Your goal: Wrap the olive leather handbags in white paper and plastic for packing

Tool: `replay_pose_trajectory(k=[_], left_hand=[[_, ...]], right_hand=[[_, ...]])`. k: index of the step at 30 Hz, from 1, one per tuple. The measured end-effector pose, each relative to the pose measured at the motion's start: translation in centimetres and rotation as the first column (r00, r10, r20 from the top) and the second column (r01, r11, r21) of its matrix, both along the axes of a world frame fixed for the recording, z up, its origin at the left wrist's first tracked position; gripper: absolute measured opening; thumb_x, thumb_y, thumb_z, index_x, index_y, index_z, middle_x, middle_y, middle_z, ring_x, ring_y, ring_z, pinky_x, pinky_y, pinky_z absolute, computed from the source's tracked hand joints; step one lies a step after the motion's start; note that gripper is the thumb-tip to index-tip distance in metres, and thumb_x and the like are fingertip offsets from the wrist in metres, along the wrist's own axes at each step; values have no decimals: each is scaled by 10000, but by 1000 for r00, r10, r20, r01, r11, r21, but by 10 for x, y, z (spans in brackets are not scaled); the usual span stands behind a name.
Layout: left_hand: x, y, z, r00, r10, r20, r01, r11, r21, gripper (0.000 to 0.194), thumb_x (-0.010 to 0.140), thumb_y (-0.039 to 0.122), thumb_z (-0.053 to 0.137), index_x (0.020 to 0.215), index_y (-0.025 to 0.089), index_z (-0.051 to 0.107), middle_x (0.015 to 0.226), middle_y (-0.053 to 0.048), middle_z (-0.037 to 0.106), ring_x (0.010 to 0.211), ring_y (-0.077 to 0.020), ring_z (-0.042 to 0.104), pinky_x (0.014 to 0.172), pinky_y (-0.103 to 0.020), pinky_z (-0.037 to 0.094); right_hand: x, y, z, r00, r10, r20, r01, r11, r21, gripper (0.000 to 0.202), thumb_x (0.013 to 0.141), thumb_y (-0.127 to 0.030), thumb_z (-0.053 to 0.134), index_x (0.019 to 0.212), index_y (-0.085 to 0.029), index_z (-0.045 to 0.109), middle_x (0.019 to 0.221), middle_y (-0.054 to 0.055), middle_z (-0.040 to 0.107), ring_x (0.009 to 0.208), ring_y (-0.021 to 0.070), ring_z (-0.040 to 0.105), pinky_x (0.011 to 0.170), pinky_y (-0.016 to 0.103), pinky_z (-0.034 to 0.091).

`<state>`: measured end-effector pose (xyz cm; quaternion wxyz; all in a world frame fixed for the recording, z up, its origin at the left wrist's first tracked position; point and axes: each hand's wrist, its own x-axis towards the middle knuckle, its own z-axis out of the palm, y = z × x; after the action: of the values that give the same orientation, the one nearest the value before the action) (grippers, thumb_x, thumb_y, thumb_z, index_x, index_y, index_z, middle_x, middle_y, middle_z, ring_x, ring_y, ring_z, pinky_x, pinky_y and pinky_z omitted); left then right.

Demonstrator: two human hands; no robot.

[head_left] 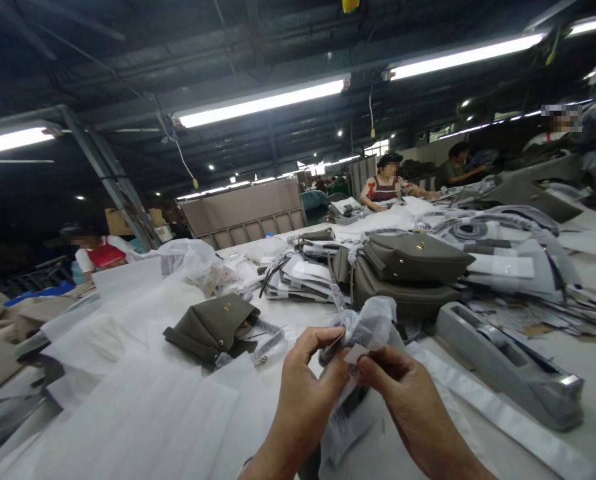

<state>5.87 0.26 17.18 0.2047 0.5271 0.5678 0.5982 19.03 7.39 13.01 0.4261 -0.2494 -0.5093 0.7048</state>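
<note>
From my remote seat, I see the left hand (311,383) grasping some clear plastic wrap (377,322) between thumb and fingers; the right hand (413,390) pinches a small white slip (356,354); the slip lies at the right thumb's tip, left of that hand, which is nearer; its long axis seems to slant up rightward, though fingers partly hide it; all this sits above the tabletop (385,450), toward its near edge, left of the tape dispenser (508,367).

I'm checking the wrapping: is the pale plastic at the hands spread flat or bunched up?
Bunched up: the plastic puffs out in crumpled folds beside the right hand.
</note>
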Motion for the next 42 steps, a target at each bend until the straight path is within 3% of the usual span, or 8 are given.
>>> replay_pose_trajectory(k=[6,12,18,22,28,34,38,42], left_hand=[[5,0,5,989,113,-97,-109,993,38,171,833,218,700,995,235,750,913,-6,716,883,-169,649,801,-254,490],[8,-8,0,990,96,-99,-89,993,71,256,909,252,596,1108,244,756,1100,-38,742,1026,-191,679,886,-259,527],[17,-9,-10,969,188,-160,-171,978,117,230,945,256,576,1096,247,750,1094,-18,756,1040,-187,694,938,-270,525],[16,1,-20,815,385,-433,-258,910,324,232,934,145,585,1091,214,741,1054,-20,769,957,-171,722,889,-260,546],[21,-4,-21,369,586,-721,-202,808,553,313,960,94,493,1230,87,652,1180,-105,730,1030,-213,710,921,-313,551],[30,-16,-17,267,547,-793,-196,837,511,384,947,83,456,1304,20,584,1293,-148,665,1163,-236,660,974,-337,544],[29,-20,-19,327,500,-802,-191,866,462,425,942,90,471,1352,7,546,1339,-173,629,1223,-255,623,1025,-363,523],[20,-20,-13,726,263,-635,-127,959,252,404,964,145,494,1356,121,586,1345,-118,638,1251,-213,602,1069,-321,494]], right_hand=[[-2,4,7,998,8,65,-12,998,66,418,704,-534,818,924,-184,752,766,23,669,701,155,552,654,264,450],[-3,7,8,998,-22,63,16,996,91,439,690,-545,818,903,-172,732,721,16,651,685,151,561,638,249,472],[-9,1,8,997,-68,-23,71,990,121,454,686,-495,836,1002,-187,728,931,81,738,902,241,678,806,311,555],[-10,-1,3,992,-127,-14,127,983,135,415,684,-490,840,946,-187,730,857,64,734,791,208,671,677,263,553],[-5,-2,-4,997,-80,-5,80,994,69,394,640,-484,870,847,-181,727,730,27,695,650,163,605,585,244,522],[7,0,-11,1000,11,17,-13,992,123,332,789,-514,760,850,-190,712,775,34,696,750,182,638,712,266,552],[15,-4,0,998,69,11,-69,973,218,361,818,-528,726,958,-195,715,872,60,721,822,208,673,761,289,571],[21,-6,14,998,14,59,-24,985,173,329,783,-468,777,951,-188,735,882,56,731,818,197,684,771,274,574]])
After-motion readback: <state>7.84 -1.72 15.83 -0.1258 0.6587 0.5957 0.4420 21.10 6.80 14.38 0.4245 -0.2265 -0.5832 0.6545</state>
